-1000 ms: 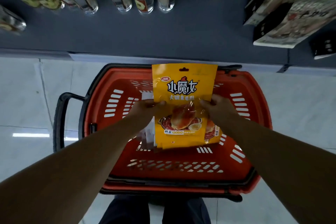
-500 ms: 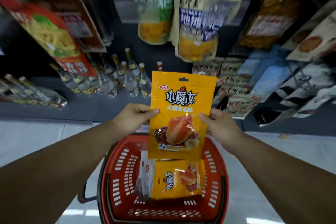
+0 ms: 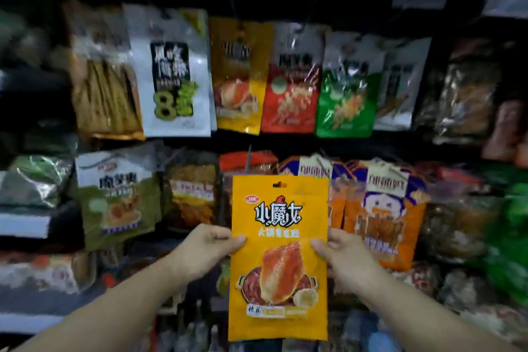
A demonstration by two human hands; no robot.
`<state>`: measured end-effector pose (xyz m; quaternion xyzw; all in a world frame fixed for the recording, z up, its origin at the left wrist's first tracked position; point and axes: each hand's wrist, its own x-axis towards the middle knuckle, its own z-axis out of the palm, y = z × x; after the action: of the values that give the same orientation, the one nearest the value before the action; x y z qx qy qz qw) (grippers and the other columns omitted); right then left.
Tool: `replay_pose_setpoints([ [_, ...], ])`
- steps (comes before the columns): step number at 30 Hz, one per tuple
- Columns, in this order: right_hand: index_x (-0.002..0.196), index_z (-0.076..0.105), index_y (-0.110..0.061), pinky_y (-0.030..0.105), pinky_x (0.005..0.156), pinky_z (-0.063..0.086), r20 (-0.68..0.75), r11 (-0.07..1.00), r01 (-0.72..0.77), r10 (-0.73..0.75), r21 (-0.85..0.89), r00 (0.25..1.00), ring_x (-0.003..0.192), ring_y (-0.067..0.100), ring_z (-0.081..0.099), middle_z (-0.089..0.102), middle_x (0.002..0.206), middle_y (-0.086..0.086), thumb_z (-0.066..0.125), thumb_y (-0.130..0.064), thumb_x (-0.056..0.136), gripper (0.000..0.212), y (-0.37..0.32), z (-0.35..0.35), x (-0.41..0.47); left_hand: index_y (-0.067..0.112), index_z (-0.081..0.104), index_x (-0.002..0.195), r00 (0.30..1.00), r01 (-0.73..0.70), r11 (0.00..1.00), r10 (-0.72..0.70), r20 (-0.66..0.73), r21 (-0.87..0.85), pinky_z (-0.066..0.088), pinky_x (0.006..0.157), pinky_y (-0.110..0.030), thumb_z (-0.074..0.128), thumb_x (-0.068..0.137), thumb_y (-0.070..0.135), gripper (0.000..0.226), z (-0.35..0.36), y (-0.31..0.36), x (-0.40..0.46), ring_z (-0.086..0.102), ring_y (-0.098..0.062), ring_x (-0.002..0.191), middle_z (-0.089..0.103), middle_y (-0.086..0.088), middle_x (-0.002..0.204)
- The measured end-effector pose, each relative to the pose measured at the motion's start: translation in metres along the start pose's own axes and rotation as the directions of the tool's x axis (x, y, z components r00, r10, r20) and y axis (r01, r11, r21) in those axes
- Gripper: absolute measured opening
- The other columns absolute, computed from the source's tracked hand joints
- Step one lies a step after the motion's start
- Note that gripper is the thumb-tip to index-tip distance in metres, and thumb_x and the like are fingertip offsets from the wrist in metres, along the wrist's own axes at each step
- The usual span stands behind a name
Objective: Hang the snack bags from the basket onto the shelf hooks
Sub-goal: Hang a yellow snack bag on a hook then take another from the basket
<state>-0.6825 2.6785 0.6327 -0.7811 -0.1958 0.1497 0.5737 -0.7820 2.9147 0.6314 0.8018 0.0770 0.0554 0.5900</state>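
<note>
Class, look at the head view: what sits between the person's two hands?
The yellow snack bag, upright, pinched at its side edges by the left hand and right hand. Nothing else lies between them in the head view.

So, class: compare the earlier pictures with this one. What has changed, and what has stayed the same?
The yellow snack bag has been lifted from over the basket up to the hanging shelf bags; the basket has dropped out of view. Unchanged: the left hand and right hand still pinch its side edges, and it isn't hooked yet.

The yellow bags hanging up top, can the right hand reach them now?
Probably not yet: the right hand and left hand both hold the yellow bag, well below the hanging yellow bags.
</note>
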Motion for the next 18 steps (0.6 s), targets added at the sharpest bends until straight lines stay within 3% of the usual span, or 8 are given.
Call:
replay_pose_setpoints([
  [3, 0.104, 0.066, -0.014, 0.033, 0.075, 0.058, -0.054, 0.998, 0.059, -0.060, -0.010, 0.997, 0.083, 0.020, 0.072, 0.074, 0.095, 0.006, 0.055, -0.014, 0.095, 0.015, -0.063, -0.012, -0.003, -0.002, 0.072, 0.089, 0.994, -0.106, 0.993, 0.106, -0.002, 0.044, 0.056, 0.080, -0.027, 0.058, 0.092, 0.022, 0.027, -0.024, 0.059, -0.004, 0.072, -0.019, 0.087, 0.076, -0.006, 0.093],
  [6, 0.098, 0.067, -0.017, 0.040, 0.076, 0.058, -0.117, 0.993, 0.114, -0.117, -0.036, 0.986, 0.082, 0.023, 0.072, 0.074, 0.093, 0.007, 0.057, -0.015, 0.094, 0.011, -0.112, -0.015, -0.007, -0.001, 0.069, 0.082, 0.983, -0.179, 0.980, 0.182, -0.031, 0.090, 0.056, 0.070, -0.027, 0.061, 0.091, 0.021, 0.025, -0.047, 0.107, -0.008, 0.070, -0.016, 0.076, 0.075, -0.005, 0.083],
  [9, 0.090, 0.070, -0.015, 0.051, 0.079, 0.056, -0.162, 0.988, 0.150, -0.155, -0.039, 0.975, 0.082, 0.030, 0.072, 0.075, 0.084, 0.008, 0.060, -0.015, 0.093, 0.010, -0.149, -0.013, -0.010, 0.007, 0.071, 0.093, 0.975, -0.212, 0.968, 0.218, -0.032, 0.133, 0.056, 0.068, -0.045, 0.068, 0.083, 0.044, 0.038, -0.075, 0.141, -0.013, 0.067, -0.030, 0.072, 0.074, -0.010, 0.083],
  [11, 0.086, 0.070, -0.013, 0.051, 0.079, 0.057, -0.185, 0.988, 0.149, -0.154, -0.039, 0.971, 0.082, 0.032, 0.071, 0.075, 0.082, 0.009, 0.060, -0.017, 0.092, 0.012, -0.168, -0.010, -0.011, 0.009, 0.069, 0.100, 0.976, -0.217, 0.967, 0.217, 0.017, 0.135, 0.045, 0.065, -0.044, 0.070, 0.072, 0.059, 0.057, -0.092, 0.154, -0.009, 0.054, -0.034, 0.067, 0.068, -0.015, 0.087],
  [13, 0.086, 0.069, -0.011, 0.048, 0.077, 0.057, -0.197, 0.988, 0.151, -0.153, -0.023, 0.968, 0.080, 0.034, 0.070, 0.074, 0.084, 0.015, 0.060, -0.017, 0.092, 0.012, -0.183, -0.008, -0.010, 0.001, 0.065, 0.103, 0.976, -0.218, 0.968, 0.215, 0.033, 0.128, 0.044, 0.071, -0.036, 0.068, 0.081, 0.050, 0.054, -0.102, 0.171, -0.009, 0.058, -0.027, 0.074, 0.068, -0.012, 0.090],
  [16, 0.085, 0.069, -0.008, 0.040, 0.069, 0.052, -0.235, 0.987, 0.159, -0.157, -0.009, 0.959, 0.072, 0.030, 0.065, 0.070, 0.090, 0.025, 0.061, -0.020, 0.092, 0.015, -0.201, -0.002, -0.004, 0.002, 0.064, 0.082, 0.967, -0.253, 0.954, 0.254, 0.015, 0.161, 0.051, 0.069, -0.027, 0.057, 0.094, 0.029, 0.031, -0.115, 0.188, -0.002, 0.066, -0.018, 0.070, 0.073, -0.011, 0.082],
  [18, 0.085, 0.068, -0.008, 0.042, 0.074, 0.056, -0.251, 0.986, 0.164, -0.159, -0.001, 0.955, 0.077, 0.033, 0.069, 0.072, 0.087, 0.021, 0.061, -0.019, 0.092, 0.015, -0.211, 0.005, 0.004, 0.009, 0.062, 0.074, 0.962, -0.260, 0.942, 0.271, -0.021, 0.211, 0.055, 0.076, -0.039, 0.057, 0.093, 0.037, 0.034, -0.128, 0.190, 0.007, 0.065, -0.021, 0.069, 0.071, -0.013, 0.080],
])
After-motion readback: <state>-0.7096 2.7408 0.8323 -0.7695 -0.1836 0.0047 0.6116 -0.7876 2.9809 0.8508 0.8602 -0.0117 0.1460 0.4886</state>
